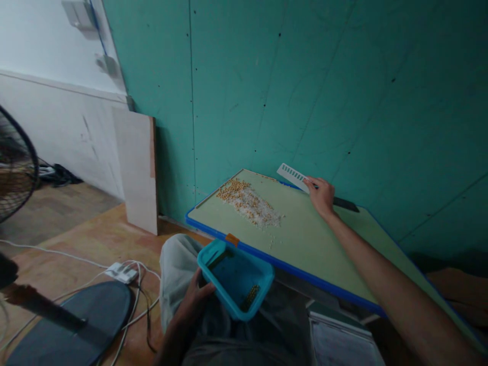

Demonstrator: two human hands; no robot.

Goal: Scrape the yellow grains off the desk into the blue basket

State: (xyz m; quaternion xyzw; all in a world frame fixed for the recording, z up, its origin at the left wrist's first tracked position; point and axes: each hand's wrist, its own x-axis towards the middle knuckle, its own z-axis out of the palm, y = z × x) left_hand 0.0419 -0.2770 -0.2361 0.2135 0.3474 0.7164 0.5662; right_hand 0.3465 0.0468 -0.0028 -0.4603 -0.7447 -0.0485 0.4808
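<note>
Right hand (pixel 321 195) grips white slotted flat strip (pixel 292 176), far edge; left hand (pixel 199 291) holds turquoise rectangular plastic tub (pixel 237 273), near. Yellow-and-white grain heap (pixel 249 202): left on pale-green, blue-edged worktop (pixel 301 244). Probably sweeping; next calls for strip at heap.

- Stretched from near right toward far center with the right arm (pixel 375 267).
- Clasping with the right hand (pixel 322 195), back of it uppermost.
- Gripping low at near center-left with the left hand (pixel 197 296), thumb (pixel 208 290) pointing right.
</note>
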